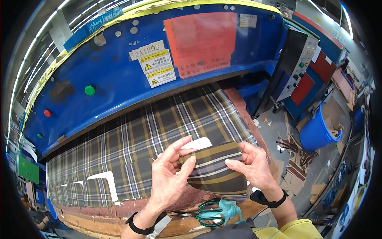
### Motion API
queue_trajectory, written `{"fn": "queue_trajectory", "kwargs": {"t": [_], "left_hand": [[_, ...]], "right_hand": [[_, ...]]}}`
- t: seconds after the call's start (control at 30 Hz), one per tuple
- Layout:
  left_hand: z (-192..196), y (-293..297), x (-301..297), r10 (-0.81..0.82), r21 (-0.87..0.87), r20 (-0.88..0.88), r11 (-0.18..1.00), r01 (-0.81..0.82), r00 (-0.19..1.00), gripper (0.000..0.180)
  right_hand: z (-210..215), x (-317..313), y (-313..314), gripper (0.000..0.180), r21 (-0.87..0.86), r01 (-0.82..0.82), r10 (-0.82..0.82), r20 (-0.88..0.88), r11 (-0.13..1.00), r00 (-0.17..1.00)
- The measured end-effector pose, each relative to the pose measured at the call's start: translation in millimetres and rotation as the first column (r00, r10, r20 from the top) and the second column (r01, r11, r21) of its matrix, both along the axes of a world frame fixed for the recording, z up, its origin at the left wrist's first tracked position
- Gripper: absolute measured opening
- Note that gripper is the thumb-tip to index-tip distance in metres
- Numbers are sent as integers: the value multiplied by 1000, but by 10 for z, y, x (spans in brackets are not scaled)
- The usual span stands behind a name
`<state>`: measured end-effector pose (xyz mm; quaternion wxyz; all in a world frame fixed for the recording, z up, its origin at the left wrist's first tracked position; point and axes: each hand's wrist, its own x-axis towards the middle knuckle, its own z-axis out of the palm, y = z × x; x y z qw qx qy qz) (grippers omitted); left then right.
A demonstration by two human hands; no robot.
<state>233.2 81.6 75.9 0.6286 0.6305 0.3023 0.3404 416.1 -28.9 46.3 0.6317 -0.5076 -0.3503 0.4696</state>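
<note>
**Plaid piece held up over the cutting bed**

Plaid piece (pixel 217 169) lifted above plaid cloth (pixel 151 131), clear for a look. Left hand (pixel 169 175) pinches its 9 o'clock edge; right hand (pixel 250 165) grips 3 o'clock. Scissors (pixel 211 213) parked at 6 o'clock.

Two hands hold up a cut piece of plaid cloth (pixel 217 169). The left hand (pixel 169 177) pinches its left end, and the right hand (pixel 250 163) holds its right edge. Under them a big sheet of plaid cloth (pixel 139 139) lies on a blue machine (pixel 119 71). Green scissors (pixel 211 213) lie near the wrists. A blue bucket (pixel 316 129) stands on the floor at the right
</note>
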Motion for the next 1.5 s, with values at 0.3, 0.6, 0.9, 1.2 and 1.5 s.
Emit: {"fn": "queue_trajectory", "kwargs": {"t": [0.3, 0.6, 0.9, 1.2, 1.5], "left_hand": [[-19, 96, -34, -21, -39, -13, 999, 21, 1000, 43], [15, 69, 114, -63, 14, -139, 998, 66, 988, 50], [28, 70, 52, 17, 35, -171, 999, -11, 985, 51], [216, 146, -63, 129, 249, -21, 961, -120, 991, 59], [-246, 211, -331, 428, 962, -142, 271, 23, 893, 50]], "right_hand": [[-40, 38, 2, 20, 22, 62, -64, 131, 998, 989], [-149, 58, -48, 21, 88, 149, -164, 195, 985, 967], [-15, 44, 34, 16, 46, 76, -88, 381, 996, 921], [315, 173, 488, 17, 219, 11, -94, 376, 976, 922], [-157, 446, 500, 49, -144, -284, 303, 139, 948, 943]]}}
